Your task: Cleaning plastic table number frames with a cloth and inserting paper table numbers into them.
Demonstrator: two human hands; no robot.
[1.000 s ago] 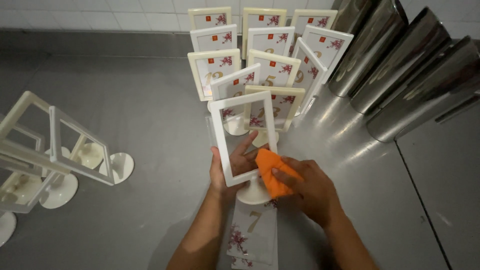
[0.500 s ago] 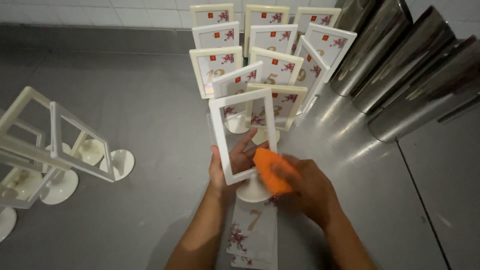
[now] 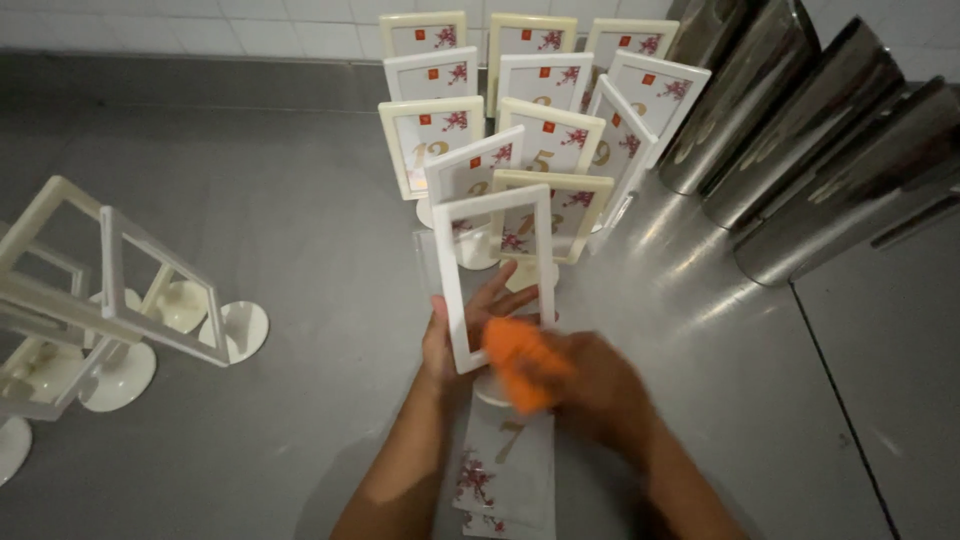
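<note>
My left hand [image 3: 470, 325] holds a white standing frame [image 3: 447, 270] upright from behind, fingers spread behind its clear pane. My right hand [image 3: 590, 390], blurred, presses an orange cloth [image 3: 522, 368] against the frame's lower right edge. The frame's round foot sits just above a small stack of flowered cards [image 3: 505, 465] lying flat on the steel table [image 3: 310, 240] between my forearms.
Several cream and white frames with flowered cards [image 3: 540, 150] stand in rows behind. Empty frames on round feet [image 3: 130, 300] stand at the left. Three steel cylinders [image 3: 800, 140] lie at the right, by a table seam. A tiled wall runs along the back.
My right hand and the orange cloth have slid down and a little left along the frame's lower edge. The left hand keeps the frame in place.
</note>
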